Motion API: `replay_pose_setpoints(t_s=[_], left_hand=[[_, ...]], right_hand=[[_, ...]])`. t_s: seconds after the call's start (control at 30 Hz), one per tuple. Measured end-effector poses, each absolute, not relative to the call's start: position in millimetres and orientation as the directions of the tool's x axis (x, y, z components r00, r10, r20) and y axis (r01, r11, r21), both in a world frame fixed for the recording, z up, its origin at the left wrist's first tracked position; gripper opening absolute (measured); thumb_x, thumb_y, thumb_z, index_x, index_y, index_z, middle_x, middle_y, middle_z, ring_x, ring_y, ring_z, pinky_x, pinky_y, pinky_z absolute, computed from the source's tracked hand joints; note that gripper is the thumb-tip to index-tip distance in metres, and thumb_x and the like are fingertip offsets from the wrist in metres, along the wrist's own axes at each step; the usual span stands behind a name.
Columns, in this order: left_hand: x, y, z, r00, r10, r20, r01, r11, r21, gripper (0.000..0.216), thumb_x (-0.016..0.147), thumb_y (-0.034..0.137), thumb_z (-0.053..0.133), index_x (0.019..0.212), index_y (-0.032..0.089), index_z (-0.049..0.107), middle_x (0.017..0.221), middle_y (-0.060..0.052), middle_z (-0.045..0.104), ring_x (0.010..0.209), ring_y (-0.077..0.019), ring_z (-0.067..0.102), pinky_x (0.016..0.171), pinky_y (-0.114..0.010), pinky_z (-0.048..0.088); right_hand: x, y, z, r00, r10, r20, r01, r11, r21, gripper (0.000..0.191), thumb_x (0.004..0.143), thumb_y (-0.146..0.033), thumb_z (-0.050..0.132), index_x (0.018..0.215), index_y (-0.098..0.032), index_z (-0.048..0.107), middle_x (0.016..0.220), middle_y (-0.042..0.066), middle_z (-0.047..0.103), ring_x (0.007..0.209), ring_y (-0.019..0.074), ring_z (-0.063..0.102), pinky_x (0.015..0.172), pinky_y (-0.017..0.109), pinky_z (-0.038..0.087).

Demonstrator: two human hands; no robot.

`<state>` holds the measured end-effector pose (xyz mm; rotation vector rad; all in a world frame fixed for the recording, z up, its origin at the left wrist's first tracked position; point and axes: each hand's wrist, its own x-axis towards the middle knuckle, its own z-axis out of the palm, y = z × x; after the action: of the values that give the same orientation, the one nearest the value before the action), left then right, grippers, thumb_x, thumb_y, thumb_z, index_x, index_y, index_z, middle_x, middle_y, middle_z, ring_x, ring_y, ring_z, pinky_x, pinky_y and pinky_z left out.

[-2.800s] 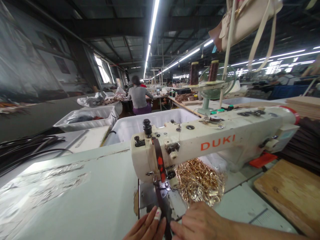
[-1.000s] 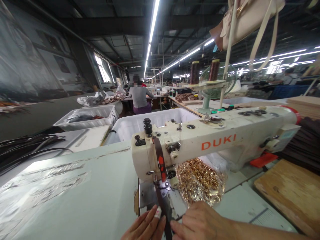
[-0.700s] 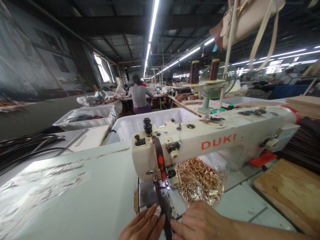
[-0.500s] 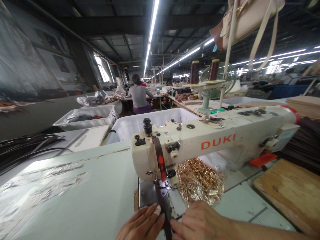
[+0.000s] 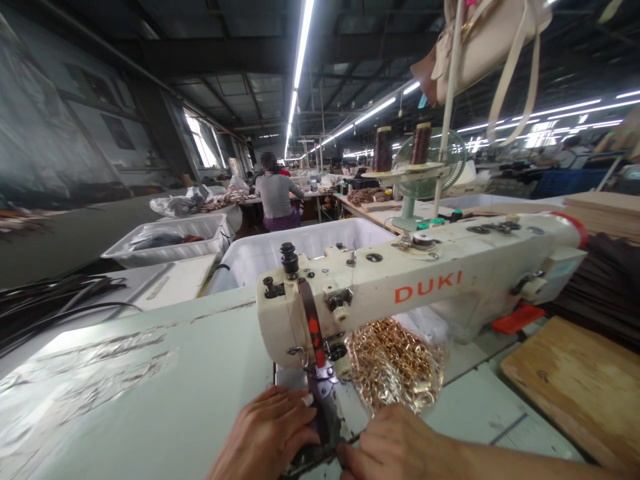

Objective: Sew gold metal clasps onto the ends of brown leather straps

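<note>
A narrow dark brown strap (image 5: 323, 415) runs from under the presser foot (image 5: 326, 375) of a white sewing machine (image 5: 360, 287) toward me. My left hand (image 5: 267, 430) lies along the strap's left side, with its fingertips and thumb against it and a white wrap on one finger. At the strap's lower right, my right hand (image 5: 393, 440) has curled fingers, the thumb and forefinger closed by the strap's near part. How that near part lies between the hands is hard to make out. Just beyond my right hand sits a clear bag of gold-coloured metal clasps (image 5: 397, 360).
On the right lie a wooden board (image 5: 575, 387) and stacked dark pieces (image 5: 610, 287). White plastic bins (image 5: 300, 237) stand behind the machine. Thread cones (image 5: 383, 150), a green fan (image 5: 450, 157) and a hanging beige bag (image 5: 495, 53) are beyond. A person (image 5: 279, 193) sits farther off.
My left hand has shifted slightly left and away from me, its fingers now pointing more to the right. Less of the strap shows below my hands. The view has turned slightly.
</note>
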<state>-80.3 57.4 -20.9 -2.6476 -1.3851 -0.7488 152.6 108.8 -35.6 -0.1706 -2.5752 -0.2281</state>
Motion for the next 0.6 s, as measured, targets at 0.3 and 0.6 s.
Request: replay_pose_setpoints(t_s=[0.3, 0.6], left_hand=[[-95, 80, -12, 0.423, 0.814, 0.399, 0.826, -0.527, 0.201, 0.022, 0.09, 0.04, 0.058, 0.098, 0.024, 0.07, 0.093, 0.0, 0.075, 0.083, -0.0165, 0.07, 0.082, -0.025, 0.055], [-104, 96, -1, 0.3, 0.914, 0.274, 0.868, -0.38, 0.319, 0.029, 0.087, 0.047, 0.058, 0.102, 0.025, 0.071, 0.107, -0.002, 0.071, 0.104, -0.0254, 0.064, 0.092, -0.034, 0.053]], right_hand=[[152, 117, -43, -0.78, -0.021, 0.625, 0.12, 0.976, 0.183, 0.04, 0.105, -0.026, 0.029, 0.082, -0.015, 0.06, 0.044, -0.005, 0.045, 0.038, 0.012, 0.04, 0.039, 0.03, 0.02], [154, 117, -47, -0.818, -0.004, 0.575, 0.138, 0.97, 0.202, 0.027, 0.101, -0.016, 0.036, 0.086, -0.017, 0.059, 0.047, -0.006, 0.047, 0.038, 0.0127, 0.039, 0.04, 0.03, 0.019]])
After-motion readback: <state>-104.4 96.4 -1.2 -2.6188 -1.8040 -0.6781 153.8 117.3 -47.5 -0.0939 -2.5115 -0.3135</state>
